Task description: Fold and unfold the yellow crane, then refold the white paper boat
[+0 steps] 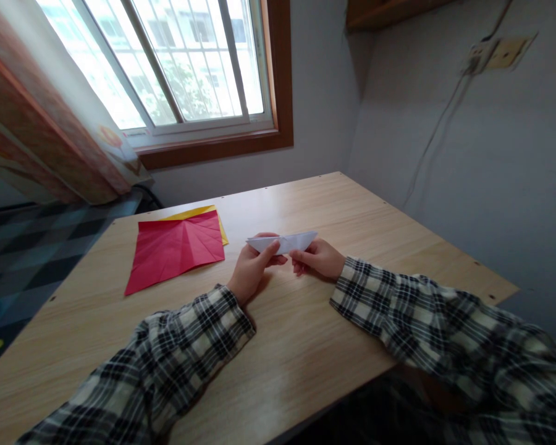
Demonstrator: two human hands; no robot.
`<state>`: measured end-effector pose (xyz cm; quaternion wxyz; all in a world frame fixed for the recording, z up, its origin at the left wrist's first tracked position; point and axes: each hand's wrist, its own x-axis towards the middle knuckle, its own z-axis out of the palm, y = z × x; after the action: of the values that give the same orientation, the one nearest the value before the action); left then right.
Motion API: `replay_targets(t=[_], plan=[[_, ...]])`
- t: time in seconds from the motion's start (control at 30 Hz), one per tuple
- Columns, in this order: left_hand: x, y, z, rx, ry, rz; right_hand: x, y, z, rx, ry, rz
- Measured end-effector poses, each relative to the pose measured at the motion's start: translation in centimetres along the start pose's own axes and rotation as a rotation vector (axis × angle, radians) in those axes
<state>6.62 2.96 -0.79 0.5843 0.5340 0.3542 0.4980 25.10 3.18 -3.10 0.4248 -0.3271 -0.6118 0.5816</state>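
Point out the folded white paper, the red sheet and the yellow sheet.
folded white paper point(293, 241): head view, middle of its top fold.
red sheet point(176, 247): head view, creased centre.
yellow sheet point(195, 212): head view, exposed far edge.

I saw matt white folded paper point(285, 242), creased matt red paper point(176, 247), a smooth pale wood-grain worktop point(306, 346), and soft checked cloth sleeves point(176, 358).

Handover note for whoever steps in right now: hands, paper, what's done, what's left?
Left hand: pinching the left end of the folded white paper.
Right hand: pinching its right half from below.
The paper is held just above the wooden table, already folded into a long, pointed shape.
Red sheet, creased but flat, lies to the left on a yellow sheet; neither is folded up.
Left: finish the white piece.
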Motion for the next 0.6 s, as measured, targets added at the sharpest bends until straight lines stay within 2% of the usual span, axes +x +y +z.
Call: replay_targets(t=[0.2,0.37,0.6], plan=[[0.04,-0.18,-0.06,0.003,-0.013,0.001,0.06,-0.02,-0.05,-0.046,-0.010,0.000],[0.05,-0.32,-0.03,0.020,-0.023,0.009,0.02,-0.13,-0.11,-0.072,0.039,-0.007],[-0.19,-0.26,0.32,0.144,-0.121,-0.049,0.09,-0.27,-0.29,-0.031,0.071,-0.008]])
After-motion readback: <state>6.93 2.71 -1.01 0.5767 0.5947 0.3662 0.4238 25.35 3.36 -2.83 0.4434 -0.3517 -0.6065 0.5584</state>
